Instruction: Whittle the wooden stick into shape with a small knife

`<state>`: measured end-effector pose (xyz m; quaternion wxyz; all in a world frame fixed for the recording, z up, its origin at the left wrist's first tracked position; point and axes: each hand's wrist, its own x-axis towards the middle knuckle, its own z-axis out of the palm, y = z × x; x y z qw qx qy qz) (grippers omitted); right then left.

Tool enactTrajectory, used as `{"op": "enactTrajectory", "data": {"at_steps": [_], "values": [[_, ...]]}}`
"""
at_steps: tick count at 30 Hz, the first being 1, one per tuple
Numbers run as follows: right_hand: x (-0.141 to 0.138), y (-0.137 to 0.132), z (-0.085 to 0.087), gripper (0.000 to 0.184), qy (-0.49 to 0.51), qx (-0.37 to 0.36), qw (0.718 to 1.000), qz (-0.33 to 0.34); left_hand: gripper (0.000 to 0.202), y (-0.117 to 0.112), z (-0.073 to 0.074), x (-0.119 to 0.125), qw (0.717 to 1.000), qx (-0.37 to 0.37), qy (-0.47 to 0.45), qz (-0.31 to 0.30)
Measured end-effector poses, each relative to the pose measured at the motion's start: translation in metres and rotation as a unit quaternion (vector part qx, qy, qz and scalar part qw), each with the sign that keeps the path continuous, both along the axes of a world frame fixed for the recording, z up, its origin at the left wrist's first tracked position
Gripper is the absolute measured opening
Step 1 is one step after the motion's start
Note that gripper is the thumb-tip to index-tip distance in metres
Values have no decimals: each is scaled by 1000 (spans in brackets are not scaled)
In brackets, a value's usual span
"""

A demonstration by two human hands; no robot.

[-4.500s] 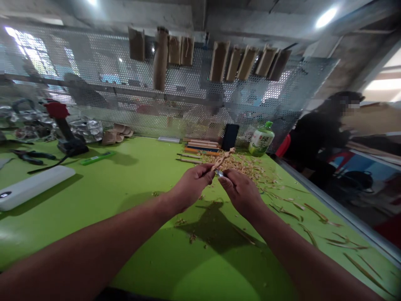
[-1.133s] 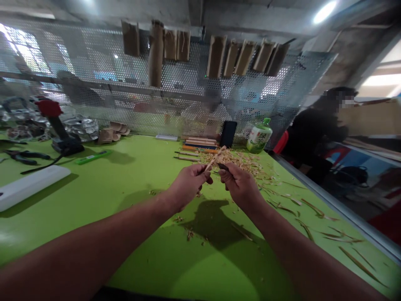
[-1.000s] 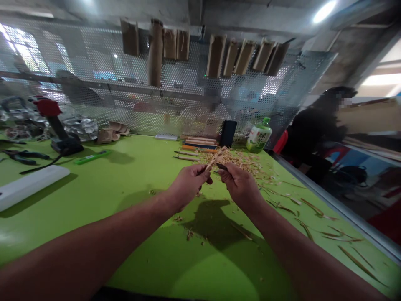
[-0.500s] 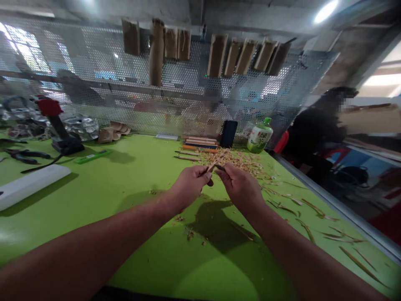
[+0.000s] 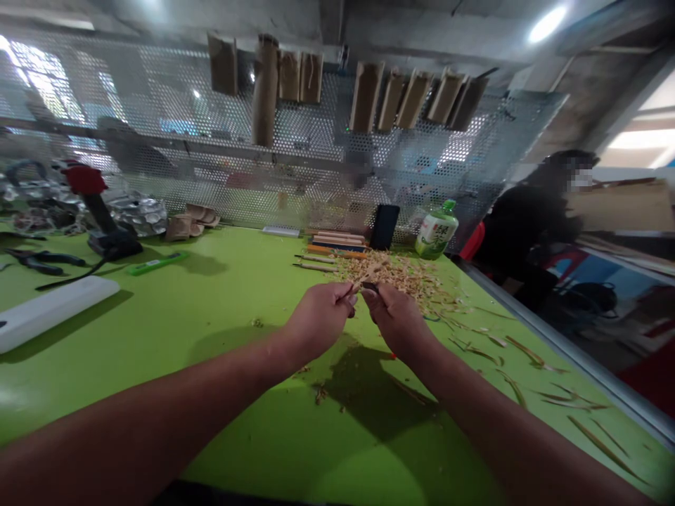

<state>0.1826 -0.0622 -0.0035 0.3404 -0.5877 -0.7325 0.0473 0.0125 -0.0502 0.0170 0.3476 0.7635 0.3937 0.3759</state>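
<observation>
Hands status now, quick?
Left hand: closed, holding the stick.
Right hand: closed, holding a small dark tool by the stick.

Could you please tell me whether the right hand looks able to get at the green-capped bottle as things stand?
Probably not straight away: the right hand holds a small dark tool. The way itself looks free, though, with only low wood shavings between it and the bottle.
</observation>
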Motion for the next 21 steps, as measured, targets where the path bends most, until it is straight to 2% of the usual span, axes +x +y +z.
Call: {"op": "enactTrajectory", "data": {"at_steps": [10, 15, 17, 21], "values": [[-4, 2, 4, 50, 97, -64, 992, 57, 25, 1, -1, -2, 1000, 13, 28, -7], [0, 1, 7, 50, 130, -100, 985, 60, 26, 3, -1, -2, 999, 9, 51, -13], [3, 1, 8, 50, 107, -94, 988, 57, 28, 4, -3, -1, 999, -3, 50, -18], [6, 0, 8, 47, -41, -4, 999, 4, 30, 7, -9, 0, 996, -81, -1, -36]]}}
